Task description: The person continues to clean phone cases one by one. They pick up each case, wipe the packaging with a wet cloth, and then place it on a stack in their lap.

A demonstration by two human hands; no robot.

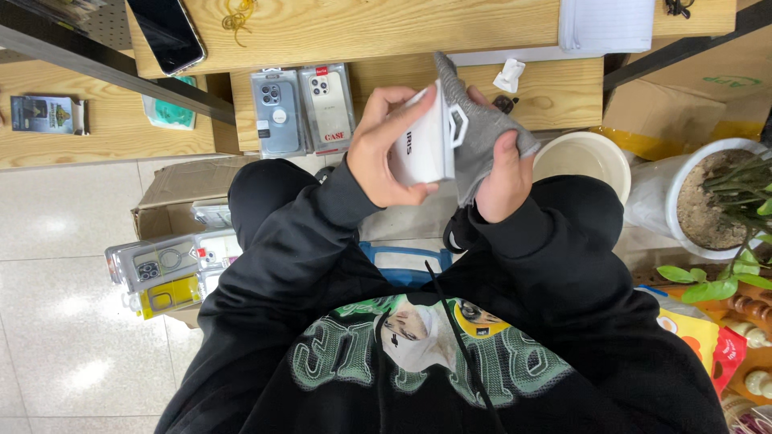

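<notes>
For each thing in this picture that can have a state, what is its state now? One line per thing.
left hand: closed around the white phone case
white phone case: held up, grey cloth against it
right hand: gripping the grey cloth
grey cloth: draped over the right hand's fingers
smartphone: lying flat, screen dark
two packaged phone cases: sealed, lying side by side
cardboard box: open, packaged cases inside
white bucket: upright, lidless

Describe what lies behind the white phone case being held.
A grey cloth, held by the right hand, sits behind the white phone case, which the left hand grips. The case's far face is hidden.
</notes>
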